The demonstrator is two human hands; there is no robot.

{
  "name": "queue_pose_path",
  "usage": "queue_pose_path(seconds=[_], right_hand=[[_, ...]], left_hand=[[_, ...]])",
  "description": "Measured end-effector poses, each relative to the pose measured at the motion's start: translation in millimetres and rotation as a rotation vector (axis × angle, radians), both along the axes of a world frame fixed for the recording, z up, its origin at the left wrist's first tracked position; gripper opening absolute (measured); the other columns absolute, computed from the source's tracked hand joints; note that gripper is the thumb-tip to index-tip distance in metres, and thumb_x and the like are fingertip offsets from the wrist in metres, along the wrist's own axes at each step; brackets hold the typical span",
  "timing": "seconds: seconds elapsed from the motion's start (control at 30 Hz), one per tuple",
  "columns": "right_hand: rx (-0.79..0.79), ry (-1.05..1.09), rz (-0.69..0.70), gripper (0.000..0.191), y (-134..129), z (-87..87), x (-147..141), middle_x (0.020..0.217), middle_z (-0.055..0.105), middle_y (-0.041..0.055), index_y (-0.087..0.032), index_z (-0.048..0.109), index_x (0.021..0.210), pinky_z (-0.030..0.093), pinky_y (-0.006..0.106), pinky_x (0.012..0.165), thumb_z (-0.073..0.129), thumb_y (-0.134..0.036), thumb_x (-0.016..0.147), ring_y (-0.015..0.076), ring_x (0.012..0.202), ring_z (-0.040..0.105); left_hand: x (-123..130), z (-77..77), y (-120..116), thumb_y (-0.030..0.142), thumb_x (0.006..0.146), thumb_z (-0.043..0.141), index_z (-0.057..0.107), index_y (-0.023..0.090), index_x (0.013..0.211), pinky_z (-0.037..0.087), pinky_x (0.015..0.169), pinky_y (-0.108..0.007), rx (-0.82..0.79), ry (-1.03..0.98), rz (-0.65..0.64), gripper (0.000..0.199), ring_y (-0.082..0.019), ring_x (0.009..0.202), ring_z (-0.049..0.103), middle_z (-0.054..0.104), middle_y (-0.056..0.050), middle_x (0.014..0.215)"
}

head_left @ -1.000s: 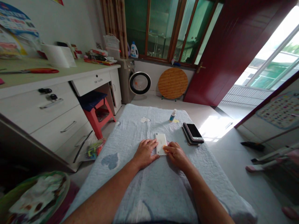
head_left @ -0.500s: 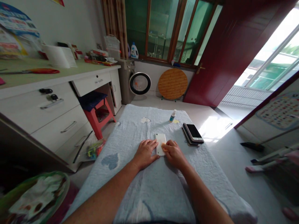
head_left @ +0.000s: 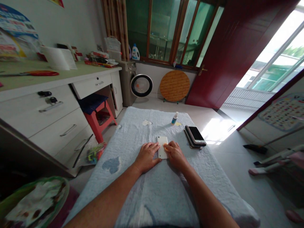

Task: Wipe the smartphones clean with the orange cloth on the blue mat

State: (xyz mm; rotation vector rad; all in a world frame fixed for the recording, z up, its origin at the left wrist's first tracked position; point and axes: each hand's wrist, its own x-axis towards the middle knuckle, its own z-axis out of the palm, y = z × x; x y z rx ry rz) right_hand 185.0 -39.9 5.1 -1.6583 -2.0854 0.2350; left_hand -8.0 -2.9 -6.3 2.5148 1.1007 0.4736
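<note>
**Pad on the phone's back, both hands at the phone**

White phone (head_left: 162, 153) lies flat, back up, roughly mid-worktop (head_left: 161, 193) between left and right edges; its camera end points at the far edge. The worktop is covered by a pale blue cloth.

Left hand (head_left: 147, 156): released, grasping nothing. Palm down, fingertips at the phone's left side, thumb by its near left corner. Reads as a brace against sliding.

Right hand (head_left: 175, 155): fingers pinched on a small orange pad (head_left: 165, 146), which rests on the back, in from the phone's right side. How hard it presses, can't tell. Pad material, can't tell either.

What the contact means: the pad bears on the back only; the screen side faces down and can't be seen. My read: a sideways push there would load the left hand's brace.

Bottle (head_left: 174, 119) stands upright near the worktop's far right corner, apart from both hands. Stack of phones (head_left: 195, 136) sits by the right edge, nearer than the bottle; its top phone is screen up, screen dark. Neither hand touches the stack.
</note>
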Motion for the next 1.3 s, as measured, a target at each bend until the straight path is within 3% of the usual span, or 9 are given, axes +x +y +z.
queue_pose_path(seconds=[0.23,0.37,0.87,1.03,1.17,1.3], right_hand=[[-0.044,-0.104,-0.075,0.028,44.3,-0.1,9.1,0.094,0.060,0.0071,-0.017,0.069,0.102,0.035,0.027,0.084,0.043,-0.012,0.090,0.0168,0.088,0.052],[-0.087,-0.105,-0.106,0.030,51.1,8.1,10.8,0.093,0.064,0.0074,-0.017,0.070,0.103,0.036,0.026,0.085,0.045,-0.010,0.087,0.0166,0.089,0.056],[-0.072,0.070,0.028,0.028,-43.8,12.7,7.3,0.085,0.061,0.0050,-0.019,0.069,0.099,0.040,0.024,0.076,0.043,-0.014,0.092,0.0158,0.083,0.055],[-0.069,0.049,0.071,0.025,-55.8,12.3,6.3,0.085,0.061,0.0034,-0.020,0.070,0.094,0.039,0.024,0.075,0.046,-0.015,0.092,0.0154,0.083,0.053],[-0.062,-0.027,0.064,0.023,-54.7,13.2,3.5,0.083,0.061,0.0031,-0.020,0.070,0.092,0.038,0.023,0.073,0.048,-0.010,0.090,0.0151,0.080,0.051],[-0.042,-0.082,0.028,0.021,-47.7,11.7,-4.1,0.084,0.058,0.0032,-0.018,0.069,0.083,0.037,0.021,0.072,0.053,-0.005,0.085,0.0144,0.080,0.050]], left_hand=[[-0.2,1.9,-0.5,0.046,0.078,0.066,0.049,0.024,0.134,0.025,0.111,-0.045,0.002,0.002,0.007,0.063,-0.028,0.131,0.038,0.044,-0.004,0.146],[0.1,4.4,-1.0,0.047,0.079,0.065,0.049,0.024,0.134,0.025,0.111,-0.045,-0.004,0.008,0.006,0.062,-0.028,0.130,0.039,0.045,-0.004,0.145],[2.2,-5.4,-0.2,0.047,0.080,0.064,0.052,0.024,0.131,0.028,0.109,-0.044,0.065,0.008,0.025,0.057,-0.027,0.127,0.042,0.050,-0.005,0.141],[3.2,-3.7,1.0,0.049,0.085,0.058,0.053,0.024,0.130,0.029,0.108,-0.044,0.058,0.004,0.029,0.052,-0.027,0.127,0.043,0.050,-0.005,0.141],[5.6,-3.2,3.3,0.035,0.094,0.047,0.056,0.027,0.127,0.032,0.106,-0.041,0.039,0.007,0.047,0.036,-0.023,0.124,0.046,0.052,-0.001,0.139],[6.8,-3.2,3.4,0.030,0.091,0.052,0.056,0.027,0.128,0.032,0.107,-0.040,0.043,0.017,0.059,0.037,-0.023,0.123,0.046,0.053,-0.001,0.139]])
